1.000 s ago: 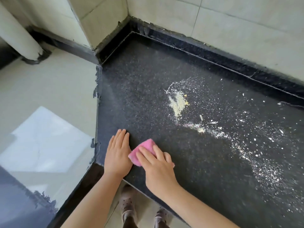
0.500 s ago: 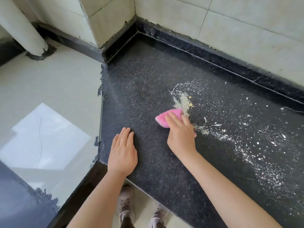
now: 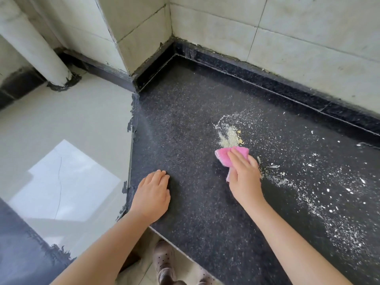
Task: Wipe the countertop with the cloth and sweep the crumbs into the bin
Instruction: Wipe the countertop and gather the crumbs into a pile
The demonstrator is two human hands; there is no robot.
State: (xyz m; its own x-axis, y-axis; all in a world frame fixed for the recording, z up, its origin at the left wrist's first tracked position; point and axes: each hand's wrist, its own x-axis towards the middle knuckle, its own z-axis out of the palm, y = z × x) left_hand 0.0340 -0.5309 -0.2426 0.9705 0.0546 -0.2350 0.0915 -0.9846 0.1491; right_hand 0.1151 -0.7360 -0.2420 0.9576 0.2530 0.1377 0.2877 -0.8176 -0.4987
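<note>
One pink cloth (image 3: 230, 156) lies on the dark speckled table (image 3: 195, 130), roughly mid-scene, just near of a small yellowish heap of crumbs (image 3: 229, 136); its far edge touches that heap. The right hand (image 3: 243, 177) lies on top of the cloth, fingers laid over it and pressing it flat against the stone; the grip is a flat press rather than a pinch, and the cloth's left part and a strip by the thumb stick out from under the hand. The left hand (image 3: 153, 195), the second of two hands in view, rests palm down on the table near its left edge, fingers straight and together, holding nothing; it sits well apart from the cloth. A scatter of white flecks and powder (image 3: 329, 192) (too many to count) runs from the heap to the right and toward the near right of the table; the stone left of the cloth carries only its own speckle. Tiled walls (image 3: 287, 48) meet in a corner at the far side; a pale floor (image 3: 72, 124) lies to the left, with one white pipe (image 3: 39, 50) rising from it at far left; two shoes (image 3: 164, 262) show below the table's near edge. No container is in view.
</note>
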